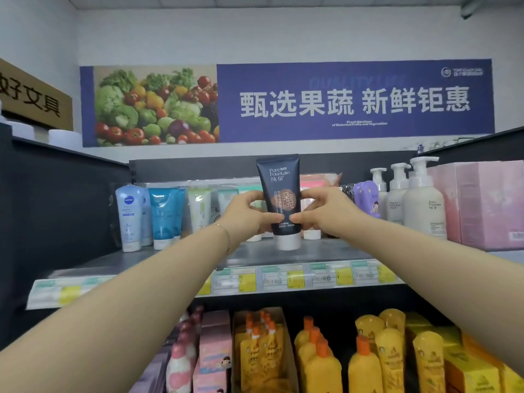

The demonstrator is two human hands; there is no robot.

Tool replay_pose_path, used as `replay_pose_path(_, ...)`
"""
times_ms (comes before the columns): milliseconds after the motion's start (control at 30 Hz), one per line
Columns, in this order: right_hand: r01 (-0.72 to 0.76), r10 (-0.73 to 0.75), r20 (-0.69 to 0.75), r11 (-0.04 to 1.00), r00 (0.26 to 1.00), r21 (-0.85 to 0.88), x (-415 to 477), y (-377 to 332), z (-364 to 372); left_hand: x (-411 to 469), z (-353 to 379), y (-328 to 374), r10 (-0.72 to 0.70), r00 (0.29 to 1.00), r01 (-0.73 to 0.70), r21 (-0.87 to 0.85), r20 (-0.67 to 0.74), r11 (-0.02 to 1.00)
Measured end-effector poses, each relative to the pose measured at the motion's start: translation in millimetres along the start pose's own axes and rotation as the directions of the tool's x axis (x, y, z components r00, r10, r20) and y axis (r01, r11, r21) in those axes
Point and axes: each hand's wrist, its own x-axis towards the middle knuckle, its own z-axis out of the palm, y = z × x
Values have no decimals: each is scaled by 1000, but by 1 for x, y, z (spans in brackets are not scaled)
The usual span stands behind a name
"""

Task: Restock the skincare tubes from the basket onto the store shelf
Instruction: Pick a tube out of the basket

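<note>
— Head view first. Holding anything?

— Yes, gripped from both sides: a dark navy tube (282, 199), upright, white cap (288, 241) down, marked "Pure Fountain". Left hand (246, 214) curled round its left edge. Right hand (326, 211) mirrored on the right edge, fingertips pinching the lower half of the front. Both closed firmly on the same tube, with nothing else held.

— And placed where?

— Over the middle of the top shelf (170, 262), in front of the back row of products. Cap very close to the shelf board; touching or just above, cannot tell.

— Neighbours on that shelf?

— Leftward, standing on their caps: a pale Nivea tube (129, 217), then blue tubes (163, 214), then whitish-green ones partly hidden behind the left hand. Rightward: a lilac bottle (365, 199), white pump bottles (422, 202), pink boxes (482, 205) at the far end.

— Anything on the arms?

— Thin bracelet (225, 234) on the left wrist.

— Further out?

— Strip of price labels (283, 277) along the shelf's front edge. Below it, yellow bottles (363, 370) with orange caps, beside pink packs. High on the wall, a blue banner (354, 103) with pictured vegetables and white Chinese characters.
</note>
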Motion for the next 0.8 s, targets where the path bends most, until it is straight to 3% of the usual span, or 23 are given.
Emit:
replay_pose_path(233, -113, 112, 15, 984, 994, 141, 37, 24, 1, 43, 21, -16, -28, 982, 36, 39, -188, 999)
replay_pose_path(433, -177, 168, 68, 971, 983, 161, 63, 44, 6, 76, 34, -33, -25, 951, 82, 173, -309, 982)
replay_pose_path(800, -264, 227, 260, 957, 939, 120, 102, 80, 13, 115, 48, -57, -132, 978, 188, 401, -163, 897)
